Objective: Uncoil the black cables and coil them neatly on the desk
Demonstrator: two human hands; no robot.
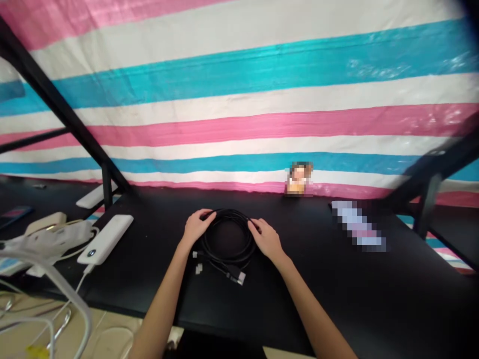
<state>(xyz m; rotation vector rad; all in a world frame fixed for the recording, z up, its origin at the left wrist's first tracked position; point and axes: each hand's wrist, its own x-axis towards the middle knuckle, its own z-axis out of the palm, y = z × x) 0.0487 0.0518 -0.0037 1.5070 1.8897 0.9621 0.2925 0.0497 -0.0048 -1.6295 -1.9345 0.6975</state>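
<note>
While both hands hold the coiled cable flat, its plugs point toward the person.

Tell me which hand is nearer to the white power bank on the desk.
Left. The left hand grips the near-side edge of the black cable coil, closer to the white power bank; the right hand holds the coil's far side.

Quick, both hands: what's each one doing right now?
Left hand: fingers gripping the coiled black cable at its left side.
Right hand: fingers gripping the coil's right side.

2 bare forearms, no sleeves, rings or watch
</note>
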